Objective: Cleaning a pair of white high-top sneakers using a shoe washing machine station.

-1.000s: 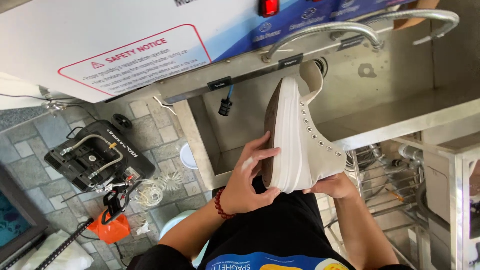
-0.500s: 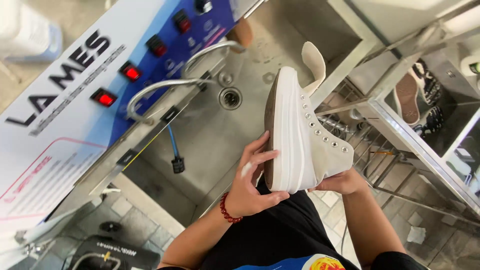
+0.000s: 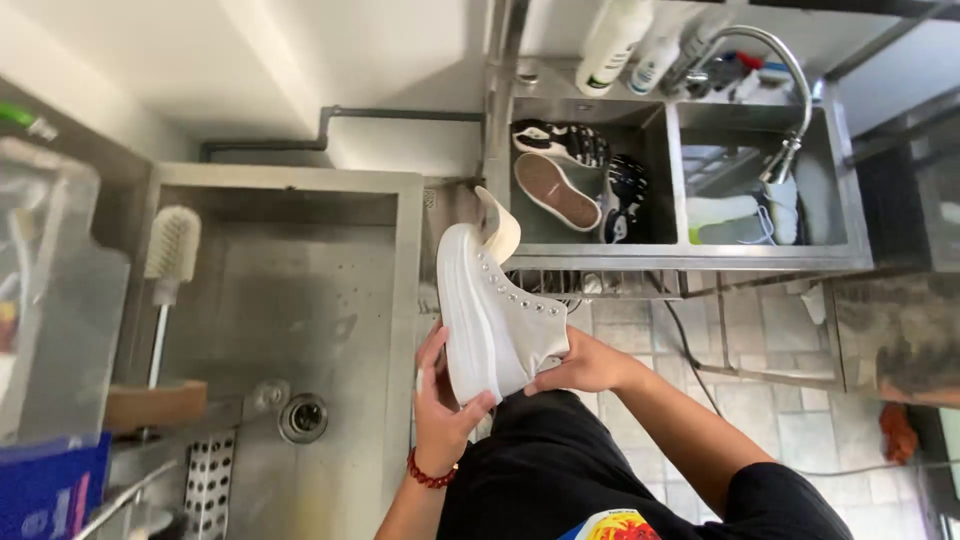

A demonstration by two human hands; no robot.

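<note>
Cream canvas high-top sneaker with thick white rubber platform sole (image 3: pixel 492 320), likely light and stiff-soled, gripped by left hand (image 3: pixel 440 410) at the sole and right hand (image 3: pixel 580 367) at the soft heel.

light: bright, even daylight, soft shadows | glare: pale wall (image 3: pixel 330 50) top washed out, sheen on steel sink (image 3: pixel 300 290) | blur: slight motion softness, left edge clutter out of focus | distortion: wide-angle bend at edges | dim: right edge, lower corners
</note>
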